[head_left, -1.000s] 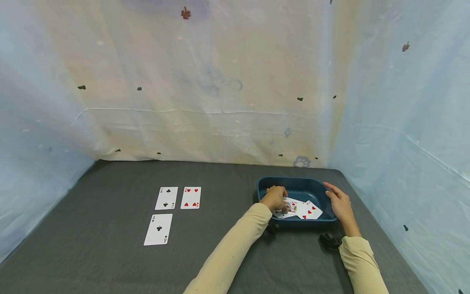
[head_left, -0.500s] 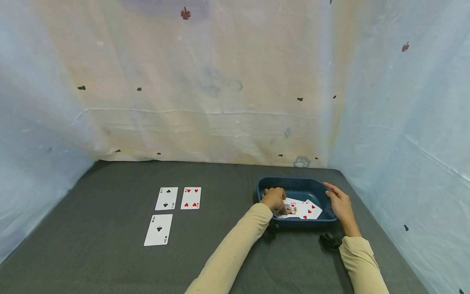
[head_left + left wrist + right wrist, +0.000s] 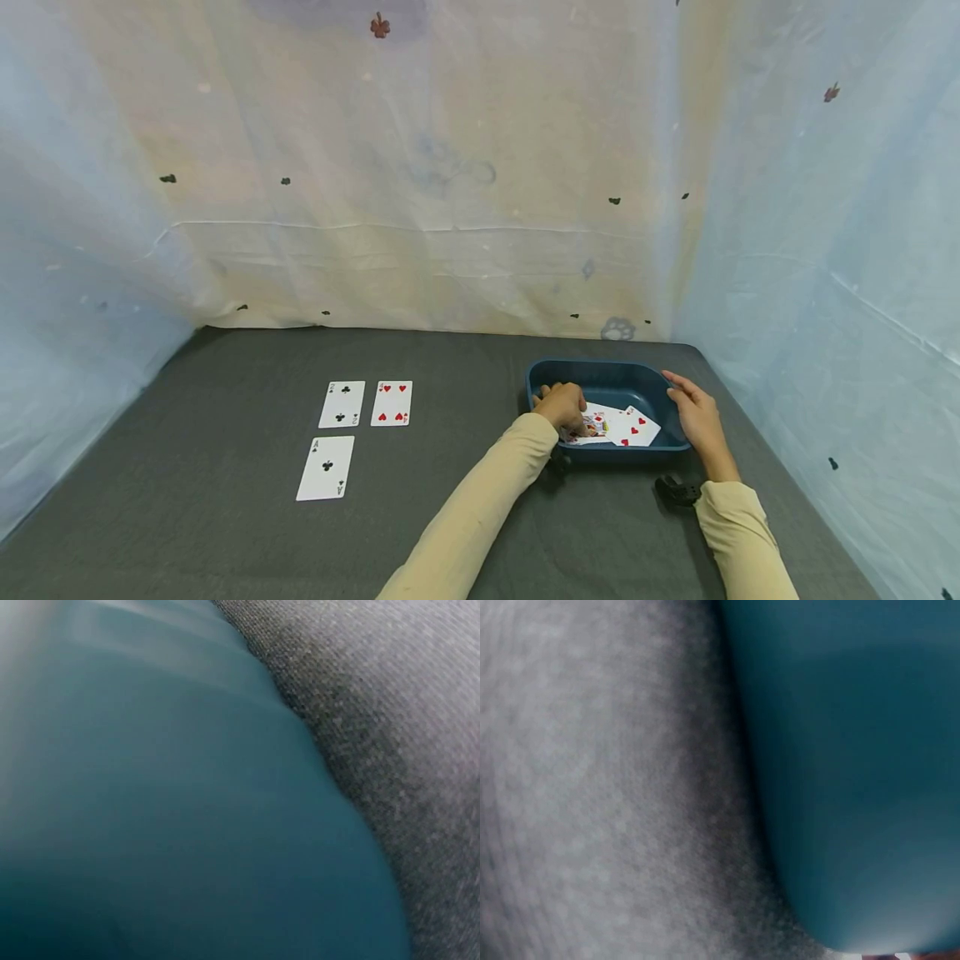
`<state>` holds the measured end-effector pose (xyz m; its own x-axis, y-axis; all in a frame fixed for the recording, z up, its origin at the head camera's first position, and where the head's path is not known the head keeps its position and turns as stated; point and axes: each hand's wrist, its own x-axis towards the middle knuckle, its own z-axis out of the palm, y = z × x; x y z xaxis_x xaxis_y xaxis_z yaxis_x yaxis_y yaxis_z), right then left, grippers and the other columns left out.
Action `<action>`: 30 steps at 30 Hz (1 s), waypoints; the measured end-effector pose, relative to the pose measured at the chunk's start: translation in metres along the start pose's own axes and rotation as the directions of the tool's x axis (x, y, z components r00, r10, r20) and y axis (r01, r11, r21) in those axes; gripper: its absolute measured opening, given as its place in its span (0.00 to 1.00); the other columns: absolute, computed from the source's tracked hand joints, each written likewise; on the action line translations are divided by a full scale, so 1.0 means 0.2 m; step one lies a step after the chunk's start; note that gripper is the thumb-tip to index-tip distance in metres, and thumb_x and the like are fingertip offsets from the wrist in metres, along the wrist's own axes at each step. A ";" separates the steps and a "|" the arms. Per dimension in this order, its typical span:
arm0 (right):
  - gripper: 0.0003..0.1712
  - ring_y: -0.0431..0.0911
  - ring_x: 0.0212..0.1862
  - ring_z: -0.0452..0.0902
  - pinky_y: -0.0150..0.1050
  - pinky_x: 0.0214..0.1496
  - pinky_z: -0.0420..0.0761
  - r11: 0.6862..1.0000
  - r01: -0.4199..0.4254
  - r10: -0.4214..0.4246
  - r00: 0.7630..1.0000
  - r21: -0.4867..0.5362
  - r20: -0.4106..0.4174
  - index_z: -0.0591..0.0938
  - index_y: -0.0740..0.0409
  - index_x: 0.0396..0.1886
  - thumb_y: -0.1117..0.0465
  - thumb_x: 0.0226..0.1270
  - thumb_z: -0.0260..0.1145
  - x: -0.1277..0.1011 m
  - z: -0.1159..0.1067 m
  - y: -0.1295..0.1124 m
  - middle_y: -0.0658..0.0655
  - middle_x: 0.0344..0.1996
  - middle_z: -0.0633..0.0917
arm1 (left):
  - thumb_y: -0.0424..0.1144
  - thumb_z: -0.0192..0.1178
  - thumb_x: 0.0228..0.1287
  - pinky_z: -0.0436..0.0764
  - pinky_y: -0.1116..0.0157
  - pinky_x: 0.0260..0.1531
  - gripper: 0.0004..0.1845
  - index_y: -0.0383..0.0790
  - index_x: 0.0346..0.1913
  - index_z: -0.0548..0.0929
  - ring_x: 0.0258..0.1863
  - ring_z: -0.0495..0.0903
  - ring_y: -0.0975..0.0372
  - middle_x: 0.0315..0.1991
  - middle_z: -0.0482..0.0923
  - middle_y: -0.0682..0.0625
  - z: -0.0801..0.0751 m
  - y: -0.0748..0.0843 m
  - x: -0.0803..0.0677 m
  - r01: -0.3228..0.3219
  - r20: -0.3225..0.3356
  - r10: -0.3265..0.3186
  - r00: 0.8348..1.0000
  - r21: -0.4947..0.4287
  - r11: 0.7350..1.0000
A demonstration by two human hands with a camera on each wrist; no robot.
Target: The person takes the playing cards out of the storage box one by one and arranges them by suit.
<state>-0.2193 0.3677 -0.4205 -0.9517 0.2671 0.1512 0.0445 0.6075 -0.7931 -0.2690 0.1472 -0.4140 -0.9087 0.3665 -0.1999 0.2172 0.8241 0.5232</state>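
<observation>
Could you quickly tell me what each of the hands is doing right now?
Left hand: fingers curled onto the cards in the tray, seemingly pinching one.
Right hand: open, resting against the tray's right rim.

The tray looks like smooth blue-green plastic with a soft, low sheen, its wall plain and unmarked up close; the table cover is a dark grey cloth, matt and visibly woven, with a coarse grain in the left wrist view. The playing cards in the tray and the three cards laid out on the cloth look like smooth white coated paper, slightly glossy; the sleeves are a matt cream fabric; the backdrop is thin, pale, creased sheeting with a faint shine.
</observation>
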 end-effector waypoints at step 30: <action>0.25 0.65 0.64 0.63 0.61 0.63 0.61 1.000 0.000 0.000 1.000 0.011 0.008 0.67 0.65 0.69 0.58 0.79 0.46 0.00 0.00 0.01 0.72 0.64 0.68 | 0.41 0.83 0.35 0.55 0.47 0.61 0.33 0.48 0.51 0.82 0.57 0.64 0.51 0.51 0.75 0.49 -0.01 0.01 -0.01 0.010 0.022 -0.009 1.000 -0.018 1.000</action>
<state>-0.2197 0.3698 -0.4218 -0.9542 0.2610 0.1463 0.0412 0.5988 -0.7998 -0.2674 0.1468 -0.4119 -0.9027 0.3682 -0.2226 0.2019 0.8194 0.5364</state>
